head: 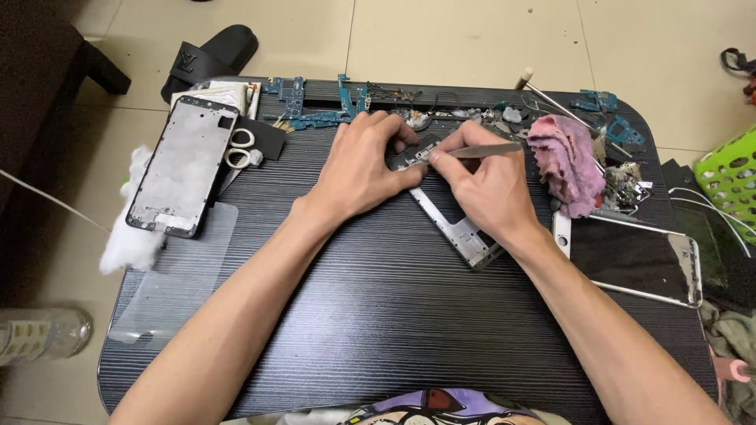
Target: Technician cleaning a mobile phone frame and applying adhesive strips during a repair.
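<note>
Two hands meet at the table's [378, 315] twelve o'clock edge. The left hand [358, 169] clamps one phone frame [461, 232], fingers curled over its top end; the frame runs out toward five o'clock under the right hand [484, 185]. That hand pinches one pair of tweezers [484, 149], tip on the frame. At nine o'clock lies a second phone frame [185, 165]; at three, one screen panel [634, 260]; at one, one pink cloth [567, 161].

Both hands cover most of the silver metal phone frame [461, 230]; the green plastic basket [728, 182] is cut off at the right edge.
</note>
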